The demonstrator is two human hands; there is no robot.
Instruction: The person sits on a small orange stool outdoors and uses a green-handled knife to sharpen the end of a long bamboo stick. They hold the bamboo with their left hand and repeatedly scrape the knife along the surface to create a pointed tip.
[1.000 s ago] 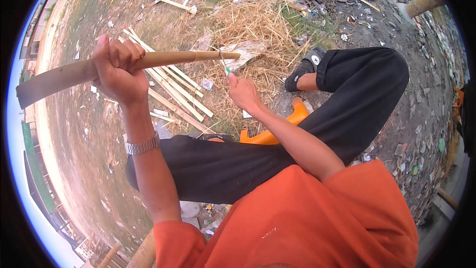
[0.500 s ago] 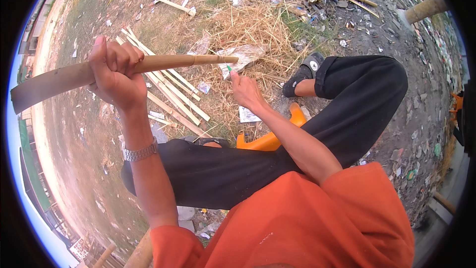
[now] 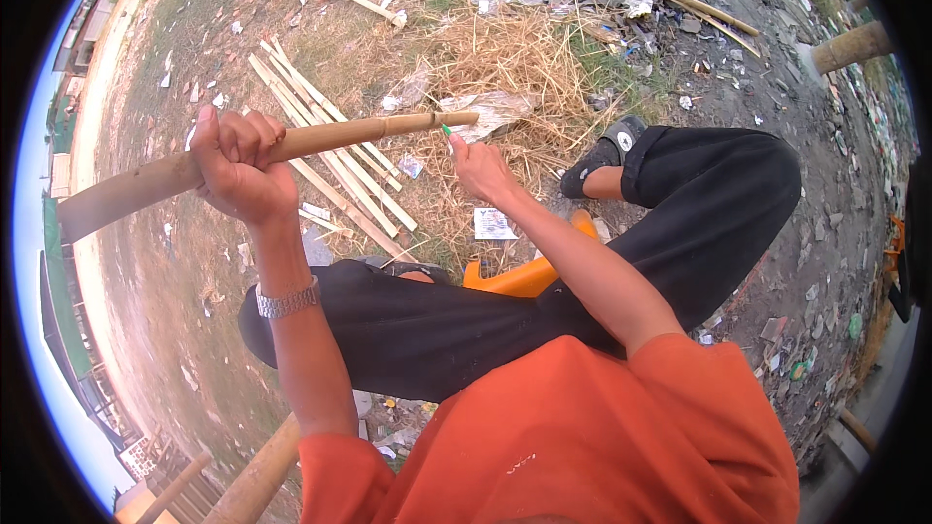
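Note:
My left hand (image 3: 238, 157) is wrapped around a long tan bamboo pole (image 3: 335, 137), raised at a slight slant across the view. The pole's thick end reaches past the hand to the far left, while its narrower, jointed end points right. My right hand (image 3: 482, 173) is pinched on a small green-tipped tool (image 3: 447, 131), mostly hidden by the fingers. Its tip is at the pole's underside near the narrow end; whether they touch I cannot tell.
Pale split bamboo strips (image 3: 335, 160) lie on the ground beyond the pole. Dry straw (image 3: 519, 63) is heaped ahead. An orange plastic object (image 3: 515, 279) shows between my legs. Bamboo poles (image 3: 257, 471) stand at lower left, and another post (image 3: 852, 46) at far right.
The pole and both hands sit slightly further right or lower in the view, which has itself shifted. The green tip is now a little further from the pole's narrow end.

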